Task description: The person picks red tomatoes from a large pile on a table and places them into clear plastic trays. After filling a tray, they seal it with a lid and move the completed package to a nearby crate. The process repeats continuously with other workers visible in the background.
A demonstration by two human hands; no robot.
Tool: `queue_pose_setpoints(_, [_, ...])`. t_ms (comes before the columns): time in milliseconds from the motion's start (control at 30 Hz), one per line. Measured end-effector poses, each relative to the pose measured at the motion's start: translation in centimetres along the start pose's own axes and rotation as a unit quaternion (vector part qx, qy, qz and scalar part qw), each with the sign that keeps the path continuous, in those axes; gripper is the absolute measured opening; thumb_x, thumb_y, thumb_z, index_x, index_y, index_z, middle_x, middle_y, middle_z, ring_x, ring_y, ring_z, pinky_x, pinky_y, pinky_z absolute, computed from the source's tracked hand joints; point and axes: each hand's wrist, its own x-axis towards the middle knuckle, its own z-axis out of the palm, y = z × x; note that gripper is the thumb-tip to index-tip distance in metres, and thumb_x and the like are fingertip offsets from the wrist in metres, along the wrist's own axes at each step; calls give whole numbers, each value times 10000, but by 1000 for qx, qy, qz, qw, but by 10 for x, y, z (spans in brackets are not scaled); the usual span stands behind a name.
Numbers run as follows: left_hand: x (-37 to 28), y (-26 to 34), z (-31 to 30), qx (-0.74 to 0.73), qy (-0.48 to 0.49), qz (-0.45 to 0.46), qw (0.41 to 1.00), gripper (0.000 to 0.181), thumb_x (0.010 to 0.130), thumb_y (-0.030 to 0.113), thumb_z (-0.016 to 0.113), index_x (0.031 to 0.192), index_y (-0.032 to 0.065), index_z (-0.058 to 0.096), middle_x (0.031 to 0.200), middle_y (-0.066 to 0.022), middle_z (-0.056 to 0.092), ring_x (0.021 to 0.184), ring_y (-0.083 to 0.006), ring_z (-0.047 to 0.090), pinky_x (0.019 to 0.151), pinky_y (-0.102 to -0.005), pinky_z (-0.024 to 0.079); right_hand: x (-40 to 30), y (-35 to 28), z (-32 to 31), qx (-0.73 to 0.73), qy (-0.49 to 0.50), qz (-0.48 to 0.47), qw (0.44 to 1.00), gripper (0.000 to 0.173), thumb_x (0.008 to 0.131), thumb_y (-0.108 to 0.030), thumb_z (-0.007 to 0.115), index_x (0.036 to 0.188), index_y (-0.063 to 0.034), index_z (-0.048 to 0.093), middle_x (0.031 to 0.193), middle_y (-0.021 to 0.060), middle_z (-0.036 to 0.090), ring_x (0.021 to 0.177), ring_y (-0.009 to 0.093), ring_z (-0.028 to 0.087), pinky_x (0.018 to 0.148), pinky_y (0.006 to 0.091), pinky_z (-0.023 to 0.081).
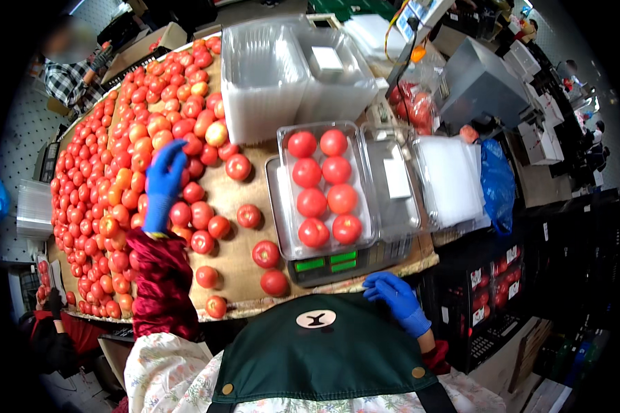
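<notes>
My left hand (164, 180), in a blue knit glove, lies over the heap of tomatoes (129, 191); whether its fingers hold one is hidden. Near the table's front edge, by the digital scale (349, 271), my right hand (395, 299) in a blue glove has nothing visible in it. On the scale sits an open clear plastic clamshell box (285, 227) with tomatoes (312, 202) in two columns on a white liner. Its lid (377, 188) is folded out to the right, with a white card (397, 178) on it. Several loose tomatoes (249, 216) lie between my left hand and the box.
Tall stacks of clear plastic boxes (263, 103) stand behind the scale. White liner sheets (447, 180) and a blue plastic bag (497, 183) lie at the right. Black crates (475, 289) stand beyond the table's right end. A person in a checked shirt (67, 82) is across the table; another person's gloved hand (55, 302) is lower left.
</notes>
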Motion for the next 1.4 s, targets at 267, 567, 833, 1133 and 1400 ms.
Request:
queue_pose_setpoints(267, [36,16,109,-79,-160,70,982,315,939,197,547,1202,29,587,1120,-92,633,1019,-159,587,889,-285,456,67,19,-29,241,94,62,964,306,952,-316,524,1167,-103,571,751,35,614,535,100,549,418,209,376])
queue_pose_setpoints(567, [31,3,186,-92,-188,33,977,230,896,248,579,937,22,581,753,-118,605,677,-206,610,614,-343,491,98,-69,-69,-300,334,-255,856,233,925,-258,580,1020,-47,606,679,58,556,606,147,544,592,305,453])
queue_pose_setpoints(833, [-88,10,122,-430,-352,-361,749,528,982,507,345,862,62,604,752,-89,648,640,-192,625,621,-273,508,100,-68,-75,-466,177,-350,793,326,838,-44,545,1118,-171,652,1186,146,515,1080,317,540,902,354,458])
queue_pose_setpoints(1133, [-142,44,136,-422,-243,-336,806,243,974,269,508,935,31,539,800,-82,627,617,-153,607,546,-243,472,92,7,-66,67,185,-14,980,211,985,-296,475,1008,-91,521,775,70,612,549,135,591,454,242,470])
queue_pose_setpoints(1400, [-154,35,153,-394,-175,-332,839,228,970,256,512,890,44,543,730,-66,608,560,-143,578,499,-238,446,113,38,-35,-59,359,-152,919,229,1008,-305,403,890,-115,452,660,18,525,511,96,494,433,252,419])
